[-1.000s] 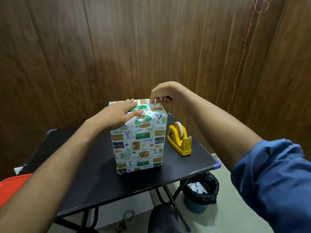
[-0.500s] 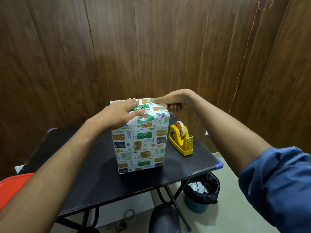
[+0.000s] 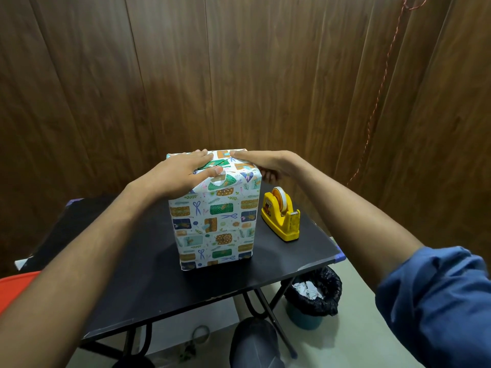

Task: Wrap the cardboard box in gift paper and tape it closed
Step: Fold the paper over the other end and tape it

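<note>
Standing upright at the centre of the frame, on a black rectangular folding table: a tall cardboard box wrapped in white gift paper printed with green, orange and blue parcels and scissors. On its top face, folded paper flaps meeting in a green-patterned patch.

Laid flat over the top left part of the box, the left hand, fingers straight and together, thumb pressed along the near top edge, nothing gripped. Draped over the top right edge, the right hand: thumb stretched flat across the top, remaining fingers bent down along the box's right side, partly hidden behind it; hard to tell whether clasping the box or only resting there.

Just right of the box, apart from it, a yellow plastic tape dispenser with a roll of tape on the table.

Lower right, under the table edge, a bin lined with a black bag. Far left edge, an orange-red object. Right edge, a blue sleeve. Behind everything, dark wooden panelling.
</note>
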